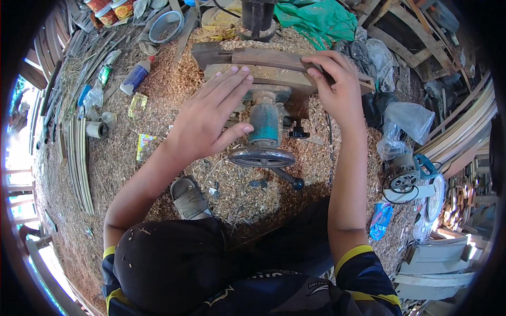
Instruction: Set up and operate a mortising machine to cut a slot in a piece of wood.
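A bench vise with a green-blue metal body (pixel 263 124) stands before me, a round handwheel (pixel 262 156) at its near side. A light wooden board (pixel 282 76) lies across its top. Just behind the board is a darker, slightly curved wooden piece (pixel 269 58). My left hand (pixel 211 113) is stretched out, its fingertips lying on the board and its thumb apart beside the vise body. At the right end of the darker piece, my right hand (pixel 336 87) has its thumb and fingers bent round the wood. Part of that end is hidden under the fingers.
Wood shavings (pixel 158 87) cover the ground. Bottles and wrappers lie left, near long thin wood strips (pixel 79 163). On the right are a power tool (pixel 406 174) with a cord, plastic bags (pixel 406 121) and stacked curved wood (pixel 464 126). A green sheet (pixel 319 23) lies at the back.
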Tool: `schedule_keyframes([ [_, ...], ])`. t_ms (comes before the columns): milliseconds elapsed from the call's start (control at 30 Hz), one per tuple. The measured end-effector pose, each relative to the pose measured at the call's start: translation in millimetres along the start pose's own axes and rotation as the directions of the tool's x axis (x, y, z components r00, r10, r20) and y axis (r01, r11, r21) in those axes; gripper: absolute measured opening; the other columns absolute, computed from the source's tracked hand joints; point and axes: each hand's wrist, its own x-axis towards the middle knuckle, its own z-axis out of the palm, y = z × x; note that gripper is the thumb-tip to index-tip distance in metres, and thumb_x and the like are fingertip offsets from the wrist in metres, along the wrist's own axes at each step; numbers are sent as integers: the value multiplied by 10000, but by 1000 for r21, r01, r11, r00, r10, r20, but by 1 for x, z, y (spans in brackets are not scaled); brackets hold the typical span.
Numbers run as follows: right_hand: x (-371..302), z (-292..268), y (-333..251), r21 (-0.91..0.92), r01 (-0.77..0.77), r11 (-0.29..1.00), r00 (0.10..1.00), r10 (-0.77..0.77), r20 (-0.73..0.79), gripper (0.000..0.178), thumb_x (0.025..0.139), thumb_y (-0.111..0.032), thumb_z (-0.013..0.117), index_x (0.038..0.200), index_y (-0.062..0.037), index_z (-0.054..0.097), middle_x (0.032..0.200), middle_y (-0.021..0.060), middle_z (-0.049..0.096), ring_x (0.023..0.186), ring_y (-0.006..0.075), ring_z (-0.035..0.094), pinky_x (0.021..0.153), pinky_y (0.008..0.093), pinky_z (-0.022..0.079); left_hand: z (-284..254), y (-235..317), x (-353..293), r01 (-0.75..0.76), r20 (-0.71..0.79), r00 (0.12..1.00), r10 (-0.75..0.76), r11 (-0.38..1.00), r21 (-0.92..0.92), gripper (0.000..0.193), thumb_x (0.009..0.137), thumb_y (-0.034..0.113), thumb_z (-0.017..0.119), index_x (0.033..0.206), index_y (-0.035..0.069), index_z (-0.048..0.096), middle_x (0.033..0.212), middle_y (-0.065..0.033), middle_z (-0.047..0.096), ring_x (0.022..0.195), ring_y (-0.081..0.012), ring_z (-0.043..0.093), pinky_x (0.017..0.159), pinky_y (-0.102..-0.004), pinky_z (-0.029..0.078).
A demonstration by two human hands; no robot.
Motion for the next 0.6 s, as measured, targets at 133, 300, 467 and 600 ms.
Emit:
schedule_keyframes([
  [133, 1, -1, -1, 9, -28, 1000, 999, 27, 22, 187, 986, -159, 772, 1166, -148, 823, 1169, 56, 763, 1150, 328, 683, 1050, 460, 465, 4, -5, -4, -7, -10, 1000, 7, 1000, 7, 832, 1069, 547, 589, 1612, -75, 487, 1691, -249, 497, 1592, -442, 443, 1338, -529, 337],
  [300, 1, -5, -2, 32, -49, 998, 998, 48, 42, 194, 977, -146, 783, 1167, -128, 819, 1169, 69, 763, 1153, 338, 681, 1054, 468, 482, 2, -10, -6, -27, -19, 1000, 25, 994, -110, 742, 1101, 499, 550, 1603, -46, 515, 1693, -248, 495, 1602, -441, 436, 1332, -582, 323],
  [467, 2, -16, -27, -13, -43, 999, 999, 43, -23, 203, 970, -157, 799, 1164, -97, 807, 1150, 84, 757, 1165, 337, 682, 1046, 469, 504, 1, 6, -34, -31, -106, 994, 6, 972, -233, 636, 1112, 517, 524, 1453, -3, 655, 1504, -230, 633, 1515, -442, 531, 1295, -633, 341],
  [600, 2, -33, -54, 69, -4, 998, 997, -1, 75, 198, 971, -164, 805, 1143, -68, 793, 1109, 102, 755, 1100, 341, 703, 987, 454, 534, 3, 26, -43, -85, -149, 988, 32, 929, -359, 457, 1092, 434, 611, 1240, 16, 721, 1214, -186, 715, 1247, -419, 681, 1156, -591, 476],
])
